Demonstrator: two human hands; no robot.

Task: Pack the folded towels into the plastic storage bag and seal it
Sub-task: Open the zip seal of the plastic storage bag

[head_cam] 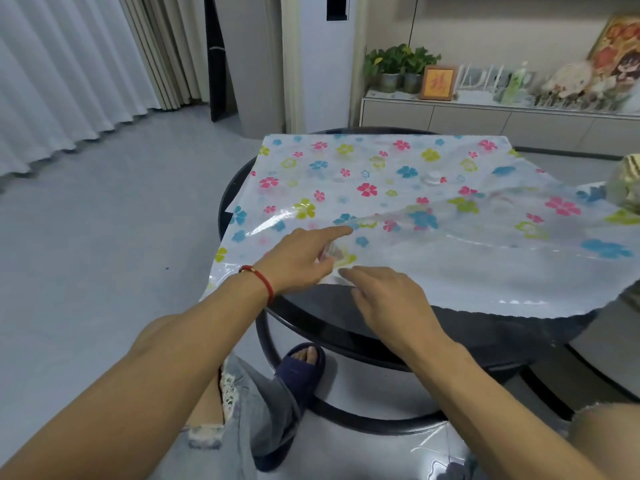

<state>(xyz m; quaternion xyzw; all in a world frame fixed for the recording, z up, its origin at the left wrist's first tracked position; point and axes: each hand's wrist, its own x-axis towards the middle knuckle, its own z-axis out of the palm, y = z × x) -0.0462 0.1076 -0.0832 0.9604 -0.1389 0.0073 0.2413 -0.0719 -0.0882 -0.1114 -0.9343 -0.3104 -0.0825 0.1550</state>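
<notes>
Both hands at near edge of plastic storage bag (398, 188) on bench (346, 317): left hand (298, 261) pinching film, right hand (388, 299) flat, fingers relaxed. Risk: slick layers clinging together, mouth staying closed.

Both arms reach forward, forearms bare. The left hand (298, 259) points its index finger ahead, the other fingers curled under. The right hand (391, 299) lies palm down, fingers relaxed.
</notes>
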